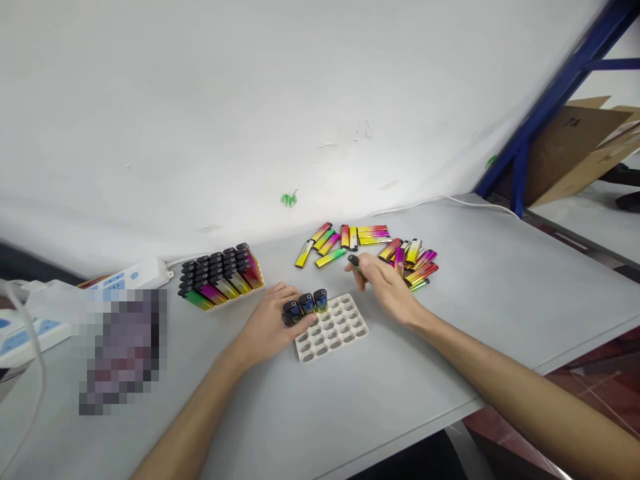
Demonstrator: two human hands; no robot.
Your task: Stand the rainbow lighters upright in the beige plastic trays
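Note:
A pale tray with rows of oval holes [334, 328] lies on the grey table. Three upright lighters with black tops [307, 304] stand along its far left edge. My left hand [270, 325] is closed around them, thumb in front and fingers behind. Above the tray's far right corner, my right hand [385, 285] pinches one lighter [353, 261], black top upward; most of its body is hidden by the fingers. Beyond the hands lie loose shiny lighters in yellow, red, green and purple, among them a green-yellow lighter [331, 258] near my right fingertips.
Left of my hands stands a filled tray of upright lighters [220, 277]. White power strips [127, 277] and cables lie farther left, beside a blurred-out patch. A white wall [240, 133] backs the table. Cardboard boxes [575, 147] sit behind a blue metal frame [520, 177] at the right.

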